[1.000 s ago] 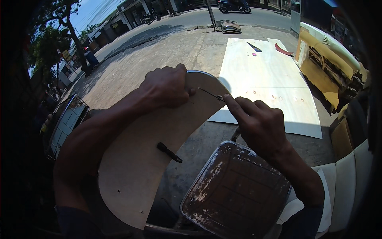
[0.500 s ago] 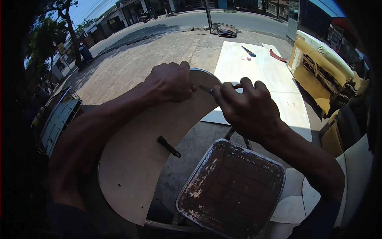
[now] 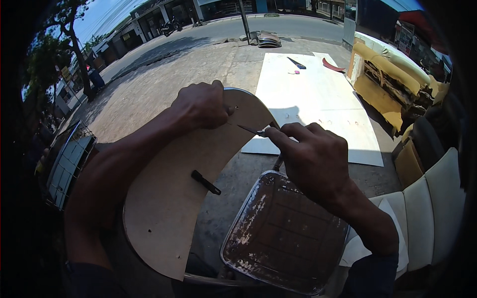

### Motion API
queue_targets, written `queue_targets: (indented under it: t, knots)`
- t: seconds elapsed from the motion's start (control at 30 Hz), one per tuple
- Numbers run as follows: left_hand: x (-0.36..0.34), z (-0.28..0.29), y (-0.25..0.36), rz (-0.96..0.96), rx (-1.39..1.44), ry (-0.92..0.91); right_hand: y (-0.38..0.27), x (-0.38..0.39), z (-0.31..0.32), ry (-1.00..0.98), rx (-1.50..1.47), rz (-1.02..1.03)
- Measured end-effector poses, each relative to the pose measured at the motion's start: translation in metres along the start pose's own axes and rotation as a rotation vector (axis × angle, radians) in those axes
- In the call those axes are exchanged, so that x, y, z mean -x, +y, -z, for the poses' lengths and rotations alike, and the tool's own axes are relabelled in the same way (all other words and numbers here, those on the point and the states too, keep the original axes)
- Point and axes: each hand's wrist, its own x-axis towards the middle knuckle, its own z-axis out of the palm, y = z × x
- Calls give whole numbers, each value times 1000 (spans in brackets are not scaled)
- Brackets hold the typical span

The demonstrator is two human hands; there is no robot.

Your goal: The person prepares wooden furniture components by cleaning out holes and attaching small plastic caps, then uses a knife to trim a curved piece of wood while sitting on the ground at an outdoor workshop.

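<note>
Board (image 3: 164,213), pale and bent like a bean, lies in front of us, with its long way going from close by to far off and a bit to the right. At its far end we see a small hole (image 3: 236,107), and our left hand (image 3: 201,105) is the nearer one to it, with the thumb just beside it. That hand is curled like a fist over the far left edge; its fingertips are hidden, so we cannot tell what they pinch. Our right hand (image 3: 315,156) is out past the right edge, and its thumb and pointing finger pinch a thin pointed tool (image 3: 251,130). The tool's long way goes left and a little away from us, out over the board toward the left hand. Its tip ends short of the left thumb, and the hole is just past the tip, on the far side. We cannot tell if the tip touches the board. Closer to us, a black stick (image 3: 205,182) lies slanted across the inner edge, one end poking past. To the right is a brown stool (image 3: 285,233) with worn paint. Farther out, a big white sheet (image 3: 308,94) is on the ground, and a torn yellow sofa (image 3: 380,94) is to its right.
</note>
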Motion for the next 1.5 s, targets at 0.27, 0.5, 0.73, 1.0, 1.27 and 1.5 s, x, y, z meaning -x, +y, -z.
queue_targets:
  t: [0.27,0.5,0.73,1.0,1.27,1.5]
  knots:
    - [-4,-3,1,-1,-14,41,21,53,-56,98,137,-125]
    - [-1,-2,0,-3,-27,45,18,46,-56,121,139,-106]
    - [-3,-1,0,-1,-15,25,16,42,-54,131,164,-106]
    - [-2,0,-6,-31,-35,21,16,24,-61,229,399,157]
    - [-10,-4,-5,-108,2,33,21,34,-64,-97,374,47]
    - [-6,-6,-6,-66,12,26,3,-16,-35,-423,-256,-402]
